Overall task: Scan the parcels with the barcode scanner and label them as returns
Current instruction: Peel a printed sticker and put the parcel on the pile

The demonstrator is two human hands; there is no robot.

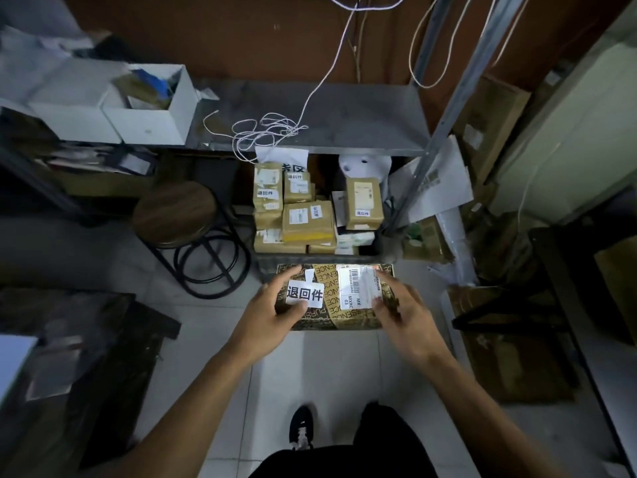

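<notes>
Both hands held one parcel (336, 298) just in front of the crate (375, 250) under the shelf. The left hand (272, 313) gripped its near-left corner, thumb pressing a white return sticker (305, 294) onto the top; the right hand (401, 313) clasped the right edge beside the shipping label (356, 286). Inside the crate, several stickered boxes (306, 219) lay stacked — apparently done. This parcel looked nearly finished; no scanner was visible.

Parcel (339, 315): printed cardboard, matt, with glossy tape. Return sticker (304, 293): white paper. Shelf (331, 115): dull grey metal. Stool (174, 210) seat: dark wood grain. Floor (331, 367): smooth pale tiles.
</notes>
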